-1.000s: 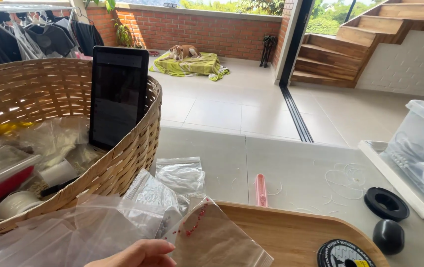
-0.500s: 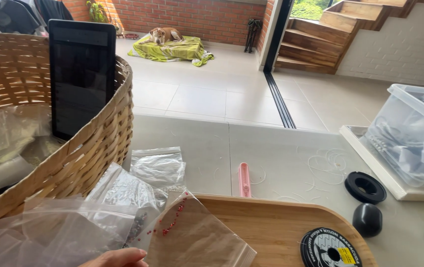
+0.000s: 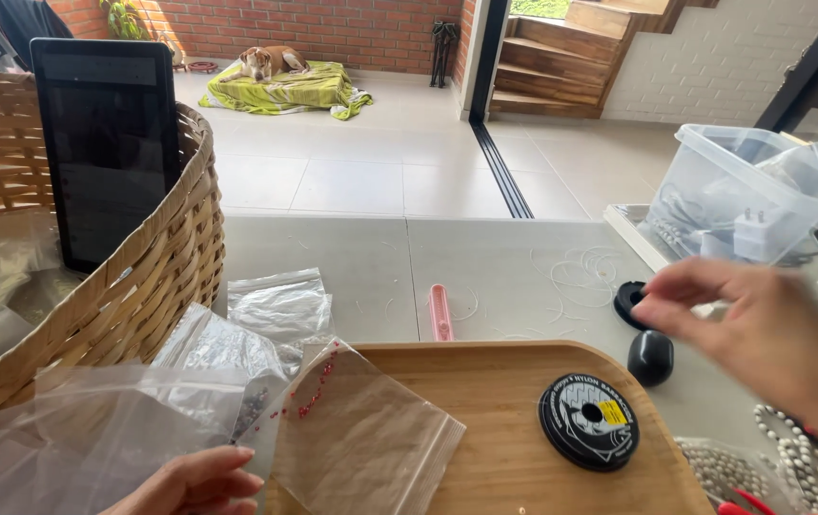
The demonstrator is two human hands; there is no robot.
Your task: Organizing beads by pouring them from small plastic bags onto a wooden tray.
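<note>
The big woven wicker basket [image 3: 156, 286] props a black tablet [image 3: 104, 143] upright. On the counter [image 3: 352, 257], the left hand [image 3: 190, 482] pins a clear zip bag [image 3: 357, 439], fingers flat; the right hand [image 3: 762, 334] pinches together, blurred.

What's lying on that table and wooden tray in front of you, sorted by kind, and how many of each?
Clear zip bags: 4 that I can tell apart
Black cord spool: 1
Pink stick: 1
Black round pieces: 2
Wicker basket: 1
Clear plastic tub: 1
Strings of pale beads: too bunched to count
Total: 10, beads aside
</note>
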